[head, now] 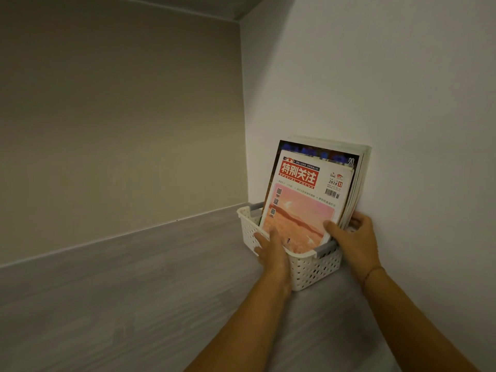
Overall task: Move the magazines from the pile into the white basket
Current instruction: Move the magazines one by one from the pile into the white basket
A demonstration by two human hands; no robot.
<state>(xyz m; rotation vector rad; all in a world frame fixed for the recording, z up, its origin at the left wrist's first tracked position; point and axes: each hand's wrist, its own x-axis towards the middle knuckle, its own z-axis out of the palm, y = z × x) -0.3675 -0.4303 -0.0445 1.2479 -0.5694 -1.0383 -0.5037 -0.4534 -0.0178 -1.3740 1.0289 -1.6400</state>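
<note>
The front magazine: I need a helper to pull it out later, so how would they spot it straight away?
Look into the corner where the grey surface meets the white wall: a white basket holds upright magazines. The front magazine faces you, the only one with a red title block above a pink-orange picture.

1. Your forearms were cut off by the bottom edge.
2. The magazines (pixel 308 194) hid their lower ends inside the basket (pixel 308 269).
3. Your left hand (pixel 271 251) covered the front cover's bottom corner.
4. The small print was too blurred to read.
</note>
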